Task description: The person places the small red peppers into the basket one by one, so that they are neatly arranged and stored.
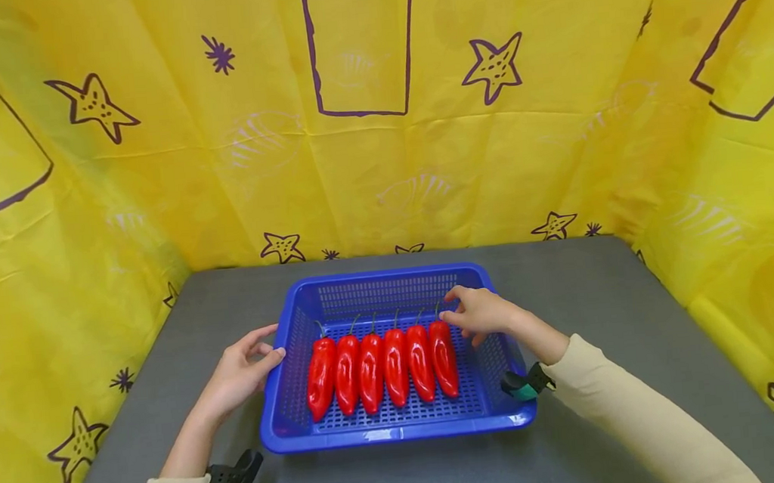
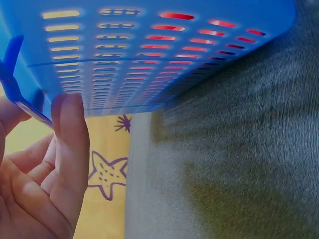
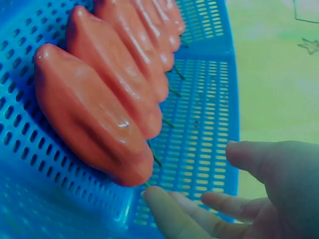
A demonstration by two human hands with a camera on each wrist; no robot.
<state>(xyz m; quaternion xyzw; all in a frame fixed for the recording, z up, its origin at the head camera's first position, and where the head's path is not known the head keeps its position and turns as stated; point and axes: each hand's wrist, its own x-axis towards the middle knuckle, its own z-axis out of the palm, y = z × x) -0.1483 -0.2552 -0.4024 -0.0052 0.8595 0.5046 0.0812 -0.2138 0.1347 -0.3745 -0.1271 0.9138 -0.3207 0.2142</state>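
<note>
Several glossy red peppers (image 1: 371,373) with thin green stems lie side by side in a row in a blue plastic basket (image 1: 402,431). My left hand (image 1: 242,370) holds the basket's left rim; the left wrist view shows a digit of that hand (image 2: 40,184) against the outer wall under the rim. My right hand (image 1: 481,313) is over the basket's right part, fingers spread, close to the stem of the rightmost pepper (image 1: 444,360). In the right wrist view a fingertip (image 3: 157,199) is by the stem end of the nearest pepper (image 3: 94,122); whether it touches the stem is unclear.
The basket stands on a dark grey table (image 1: 568,288). Yellow cloth (image 1: 380,158) with drawn starfish and frames hangs behind and on both sides. Black straps circle both wrists, the right one (image 1: 528,383) near the basket's right rim.
</note>
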